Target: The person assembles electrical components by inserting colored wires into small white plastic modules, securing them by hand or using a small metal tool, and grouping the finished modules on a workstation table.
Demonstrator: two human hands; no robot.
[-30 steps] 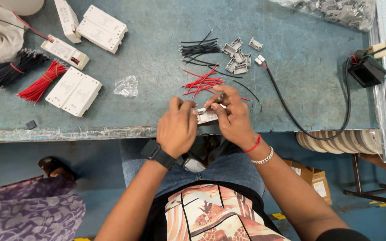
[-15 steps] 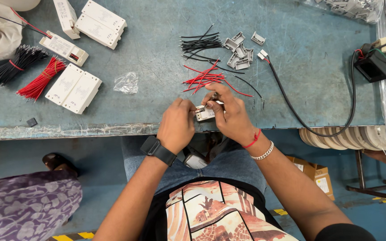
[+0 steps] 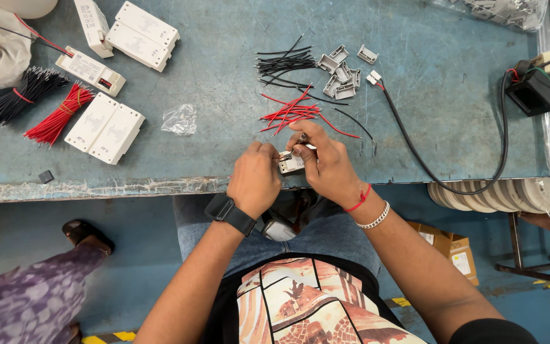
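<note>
Left hand, right hand pinching small white connector, red wires beyond

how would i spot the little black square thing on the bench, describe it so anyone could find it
Start at the worn front edge of the blue-green bench, far left of the person's hands. Below the bundle of red wires and left of the pair of white boxes lies a small black square piece. It lies alone, dark and flat, and far smaller than anything nearby.

Loose wires lie on the worktop just beyond both hands, connector housings behind them, boxes and wire bundles far left, adapter right.
</note>
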